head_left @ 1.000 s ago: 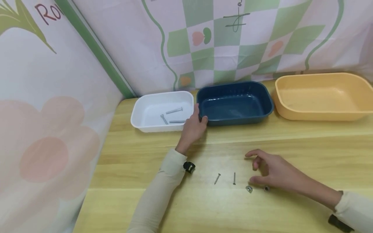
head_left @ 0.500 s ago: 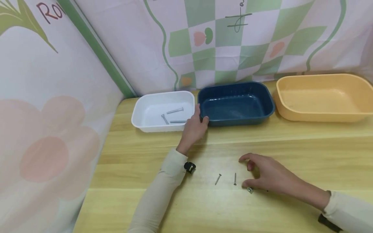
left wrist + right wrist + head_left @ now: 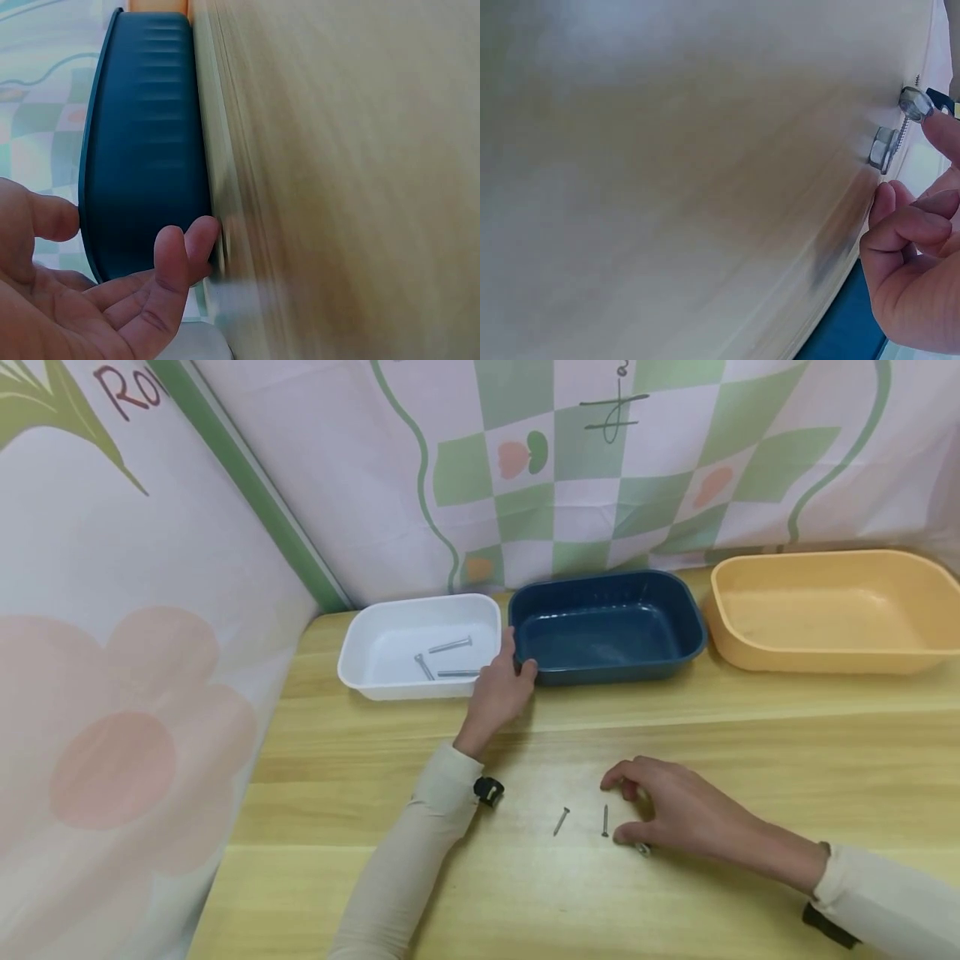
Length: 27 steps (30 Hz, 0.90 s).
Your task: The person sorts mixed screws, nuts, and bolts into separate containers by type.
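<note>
My left hand (image 3: 501,693) rests at the left front corner of the dark blue tray (image 3: 607,672). In the left wrist view its thumb (image 3: 56,217) meets the tray's rim, with other fingers by its base. My right hand (image 3: 682,806) hovers low over the table, index finger and thumb spread apart around a small screw (image 3: 605,820), apparently not touching it. A second screw (image 3: 561,822) lies to its left. One metal nut (image 3: 642,849) is partly hidden by the right thumb. The right wrist view shows two flange nuts, one (image 3: 883,148) on the table, another (image 3: 915,103) overlapping the thumb tip.
A white tray (image 3: 356,681) left of the blue one holds several long bolts (image 3: 450,645). On the right stands a yellow tray (image 3: 832,660). All three line the back of the wooden table (image 3: 300,793), against a patterned cloth (image 3: 585,510).
My right hand has moved left, from beside the nuts to the right-hand screw, its thumb now covering part of a nut. The left hand stays on the blue tray.
</note>
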### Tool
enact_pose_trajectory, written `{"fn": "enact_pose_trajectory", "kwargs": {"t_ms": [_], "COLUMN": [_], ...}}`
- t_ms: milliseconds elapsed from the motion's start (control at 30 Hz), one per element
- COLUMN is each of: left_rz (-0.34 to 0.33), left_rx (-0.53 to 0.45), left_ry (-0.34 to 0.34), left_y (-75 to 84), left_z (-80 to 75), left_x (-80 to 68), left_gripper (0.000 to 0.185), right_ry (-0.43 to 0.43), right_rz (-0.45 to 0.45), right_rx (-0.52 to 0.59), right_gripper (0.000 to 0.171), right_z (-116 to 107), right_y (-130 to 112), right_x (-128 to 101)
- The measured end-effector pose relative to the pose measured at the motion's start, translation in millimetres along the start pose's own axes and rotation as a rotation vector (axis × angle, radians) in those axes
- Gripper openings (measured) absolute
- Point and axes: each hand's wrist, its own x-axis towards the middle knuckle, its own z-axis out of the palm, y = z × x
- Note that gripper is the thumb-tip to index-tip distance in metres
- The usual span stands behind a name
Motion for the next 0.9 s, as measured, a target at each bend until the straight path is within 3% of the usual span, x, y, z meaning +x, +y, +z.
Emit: {"fn": "enact_pose_trajectory", "kwargs": {"t_ms": [300,900], "left_rz": [0.002,0.02], "left_rx": [0.016,0.003], "left_ry": [-0.003,-0.003], "left_y": [-0.8,-0.2], "left_z": [-0.9,-0.5], "left_x": [0.2,0.5], "left_gripper": [0.066,0.066], "right_ry": [-0.026,-0.054], "right_rz": [-0.073,-0.121], "right_rx": [0.021,0.05], "right_gripper": [0.044,0.027], "right_z": [0.7,-0.9], "right_y": [1.1,-0.5], "right_x": [4.9,14.1]}}
